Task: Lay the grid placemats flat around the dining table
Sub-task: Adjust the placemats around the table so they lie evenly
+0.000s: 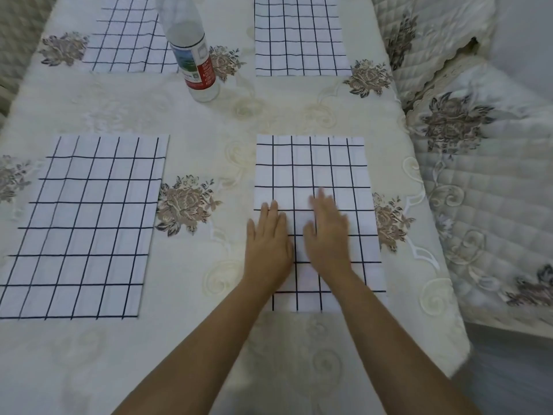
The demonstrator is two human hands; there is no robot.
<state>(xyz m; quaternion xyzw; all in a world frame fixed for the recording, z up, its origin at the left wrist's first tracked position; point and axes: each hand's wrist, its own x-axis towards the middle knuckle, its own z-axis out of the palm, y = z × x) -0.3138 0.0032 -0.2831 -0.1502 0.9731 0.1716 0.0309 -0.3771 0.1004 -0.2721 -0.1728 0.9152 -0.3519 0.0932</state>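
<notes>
Several white placemats with dark grid lines lie flat on the table's cream embroidered cloth (209,121). The near right placemat (314,169) has both my hands on it. My left hand (267,238) lies palm down with straight fingers over the mat's left edge. My right hand (327,232) rests flat on the mat's middle and looks slightly blurred. Another placemat (86,223) lies at the near left. A far left placemat (128,40) and a far right placemat (299,37) lie at the back, cut off by the frame's top.
A clear plastic bottle (194,52) with a red and white label stands between the two far placemats. A chair with a quilted floral cover (478,151) stands close to the table's right edge. Grey floor (514,369) shows at the lower right.
</notes>
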